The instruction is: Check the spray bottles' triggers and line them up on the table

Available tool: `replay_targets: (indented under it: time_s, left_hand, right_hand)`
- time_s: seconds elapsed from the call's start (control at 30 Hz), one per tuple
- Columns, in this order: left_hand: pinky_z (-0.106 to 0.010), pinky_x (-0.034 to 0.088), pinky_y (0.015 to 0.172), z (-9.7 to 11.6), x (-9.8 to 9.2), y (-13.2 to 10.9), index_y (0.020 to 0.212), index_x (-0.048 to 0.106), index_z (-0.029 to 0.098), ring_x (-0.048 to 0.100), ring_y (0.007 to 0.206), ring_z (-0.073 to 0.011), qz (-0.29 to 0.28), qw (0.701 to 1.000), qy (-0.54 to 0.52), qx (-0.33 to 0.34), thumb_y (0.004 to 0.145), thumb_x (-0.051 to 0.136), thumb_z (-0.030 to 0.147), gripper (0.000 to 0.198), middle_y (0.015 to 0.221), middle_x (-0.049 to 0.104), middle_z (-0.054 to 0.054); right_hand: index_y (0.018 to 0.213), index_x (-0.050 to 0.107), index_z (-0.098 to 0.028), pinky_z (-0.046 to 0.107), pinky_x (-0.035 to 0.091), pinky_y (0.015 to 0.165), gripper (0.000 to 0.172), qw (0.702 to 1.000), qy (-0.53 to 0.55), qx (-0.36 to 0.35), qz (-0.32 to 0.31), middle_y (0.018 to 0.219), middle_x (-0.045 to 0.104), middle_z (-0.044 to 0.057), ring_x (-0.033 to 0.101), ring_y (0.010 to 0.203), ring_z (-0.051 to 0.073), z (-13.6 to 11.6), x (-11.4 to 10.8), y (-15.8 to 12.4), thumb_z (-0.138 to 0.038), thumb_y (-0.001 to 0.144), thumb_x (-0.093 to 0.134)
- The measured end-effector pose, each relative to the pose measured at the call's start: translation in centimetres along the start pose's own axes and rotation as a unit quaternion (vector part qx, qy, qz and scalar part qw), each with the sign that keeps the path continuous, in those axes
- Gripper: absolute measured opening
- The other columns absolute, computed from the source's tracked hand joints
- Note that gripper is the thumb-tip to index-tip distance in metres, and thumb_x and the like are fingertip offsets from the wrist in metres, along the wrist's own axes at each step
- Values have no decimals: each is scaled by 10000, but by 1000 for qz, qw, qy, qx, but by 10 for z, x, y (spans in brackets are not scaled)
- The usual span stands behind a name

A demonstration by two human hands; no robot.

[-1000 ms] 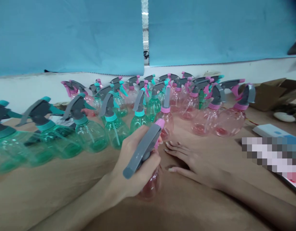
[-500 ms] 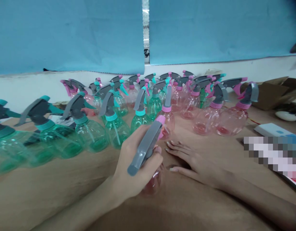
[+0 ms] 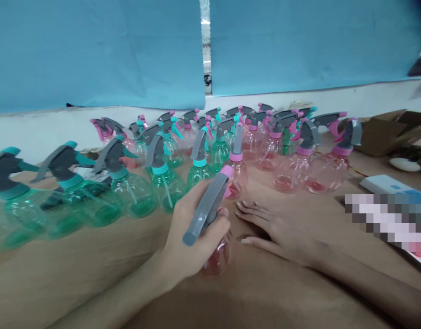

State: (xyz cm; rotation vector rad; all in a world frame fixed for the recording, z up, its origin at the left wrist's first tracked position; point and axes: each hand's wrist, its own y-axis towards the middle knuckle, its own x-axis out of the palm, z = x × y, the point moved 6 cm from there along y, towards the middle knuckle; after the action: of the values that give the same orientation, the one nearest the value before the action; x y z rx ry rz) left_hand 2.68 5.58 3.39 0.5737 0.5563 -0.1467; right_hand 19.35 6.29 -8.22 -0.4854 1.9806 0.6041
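Note:
My left hand (image 3: 193, 228) is wrapped round the neck of a pink spray bottle (image 3: 217, 261) with a grey and pink trigger head. Its clear pink body shows below my fingers, low over or on the brown table (image 3: 275, 292); I cannot tell if it touches. To the right, my right hand (image 3: 268, 224) lies flat on the table, palm down, fingers stretched toward the bottle and holding nothing. Just beyond the left hand stand another pink spray bottle (image 3: 240, 176) and a green spray bottle (image 3: 198, 170).
Green spray bottles (image 3: 131, 194) line the left side. Pink spray bottles (image 3: 291, 171) stand to the right, with mixed ones behind. At the far right are a cardboard box (image 3: 392, 135), a white and blue box (image 3: 385, 183) and a blurred-out flat item. Blue cloth (image 3: 128, 55) hangs behind.
The view has shifted very slightly. Both hands keep their places, the left still round the pink spray bottle and the right flat on the table.

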Motion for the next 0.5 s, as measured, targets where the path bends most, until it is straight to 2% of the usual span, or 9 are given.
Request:
replay_targets:
  time_s: [0.3, 0.5]
  left_hand:
    - [-307, 484, 589, -2, -1, -1, 751, 482, 243, 555, 586, -168, 6, 1000, 9, -5, 730, 504, 185, 65, 651, 537, 26]
    - [-299, 465, 573, -3, 0, -1, 781, 504, 243, 551, 593, -173, 1, 1000, 2, -20, 700, 522, 182, 103, 642, 548, 29]
  right_hand:
    - [1404, 361, -245, 480, 264, 1109, 607, 1000, 17, -4, 9, 1444, 392, 63, 322, 1343, 246, 0, -1, 0, -527, 881, 487]
    - [1385, 399, -222, 486, 272, 1104, 614, 1000, 13, 6, 0, 1427, 418, 85, 334, 1337, 253, -1, -1, 1, -554, 874, 475]
